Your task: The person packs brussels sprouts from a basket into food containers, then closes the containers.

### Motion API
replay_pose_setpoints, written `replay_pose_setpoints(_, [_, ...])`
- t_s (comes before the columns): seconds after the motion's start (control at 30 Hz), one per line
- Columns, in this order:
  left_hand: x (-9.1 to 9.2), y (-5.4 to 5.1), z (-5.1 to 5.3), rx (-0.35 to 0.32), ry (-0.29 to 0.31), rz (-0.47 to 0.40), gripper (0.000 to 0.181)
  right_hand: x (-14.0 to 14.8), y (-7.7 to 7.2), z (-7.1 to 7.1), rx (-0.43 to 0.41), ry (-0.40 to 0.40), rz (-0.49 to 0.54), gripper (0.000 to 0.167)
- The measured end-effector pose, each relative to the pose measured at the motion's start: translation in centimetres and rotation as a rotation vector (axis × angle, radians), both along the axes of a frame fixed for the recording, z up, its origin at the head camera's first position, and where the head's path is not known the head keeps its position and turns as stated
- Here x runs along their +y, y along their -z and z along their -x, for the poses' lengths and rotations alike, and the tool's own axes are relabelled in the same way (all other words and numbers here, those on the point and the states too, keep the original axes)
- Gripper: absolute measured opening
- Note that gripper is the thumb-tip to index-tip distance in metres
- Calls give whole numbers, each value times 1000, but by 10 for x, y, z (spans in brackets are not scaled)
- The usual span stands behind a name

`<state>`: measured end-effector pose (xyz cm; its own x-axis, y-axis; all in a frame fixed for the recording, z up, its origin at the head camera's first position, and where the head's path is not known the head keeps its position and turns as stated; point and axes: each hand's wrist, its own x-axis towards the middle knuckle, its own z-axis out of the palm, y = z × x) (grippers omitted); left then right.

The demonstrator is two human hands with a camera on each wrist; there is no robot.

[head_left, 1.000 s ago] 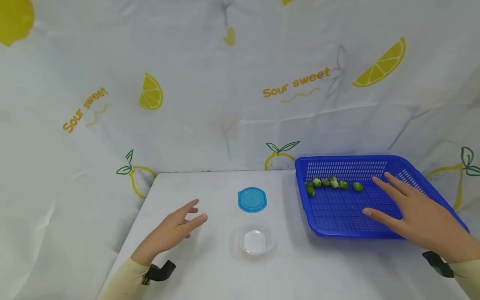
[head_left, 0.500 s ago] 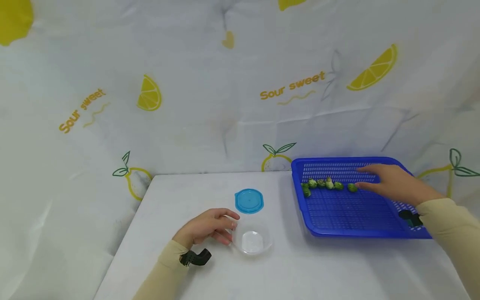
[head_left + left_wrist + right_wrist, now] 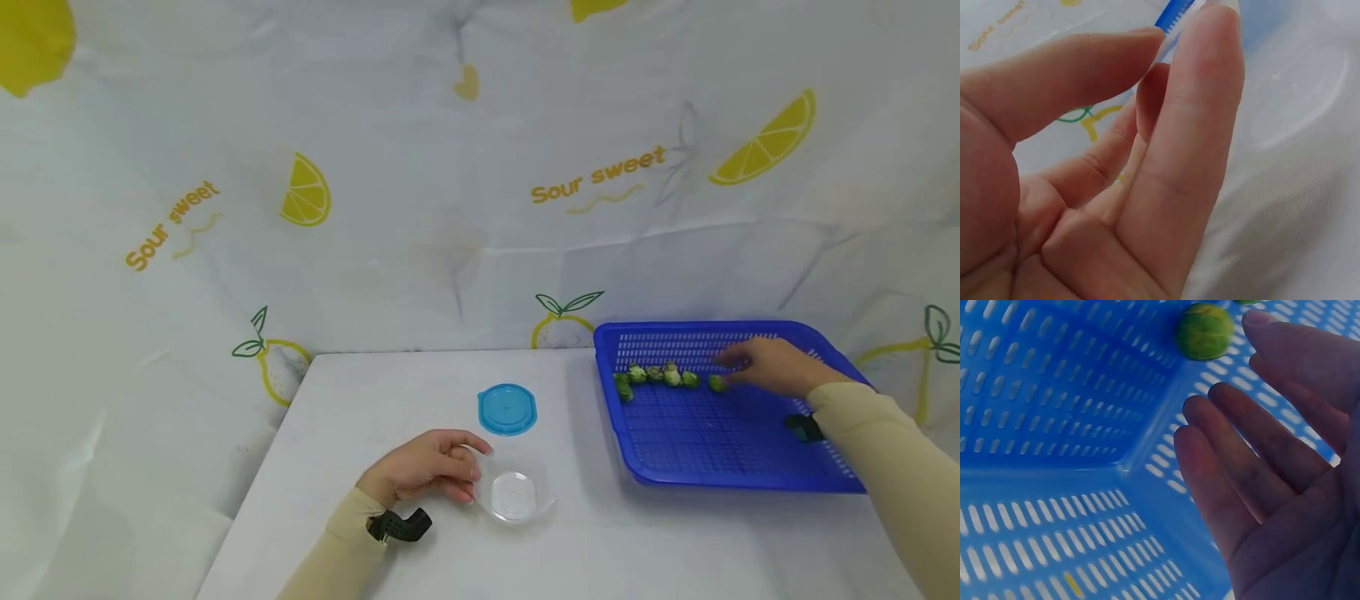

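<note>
A clear round bowl stands on the white table, its left rim pinched between the thumb and fingers of my left hand. In the left wrist view, the thumb and a finger of the left hand meet at the clear rim. Over the blue basket at the right, my right hand reaches in beside the rightmost green sprout. The right wrist view shows the right hand with fingers apart and nothing between them, a sprout just off the fingertips.
Behind the bowl lies a blue lid, flat on the table. Several more sprouts sit in a row along the basket's back left. A white sheet with lemon prints hangs behind the table.
My left hand has moved right to the bowl and taken hold of its rim. The right hand has gone left and down into the basket, close to the rightmost sprout.
</note>
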<state>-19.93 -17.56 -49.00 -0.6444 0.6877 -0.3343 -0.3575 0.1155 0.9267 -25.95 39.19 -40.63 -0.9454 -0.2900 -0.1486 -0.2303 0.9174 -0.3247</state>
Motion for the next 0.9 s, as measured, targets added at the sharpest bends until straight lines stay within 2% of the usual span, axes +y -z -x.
replay_pose_setpoints(0.2, [-1, 10, 3, -33, 7, -94, 55, 13, 12, 4, -46, -4, -11, 43])
replay_pose_setpoints(0.47, [1, 18, 9, -15, 36, -189, 58, 21, 17, 4, -64, 33, 10, 42])
replay_pose_setpoints(0.73, [-4, 25, 4, -15, 43, -193, 60, 11, 25, 9, -78, 13, 59, 43])
replay_pose_setpoints(0.9, [-6, 24, 4, 9, 54, -196, 60, 6, 25, 16, -76, 20, 54, 38])
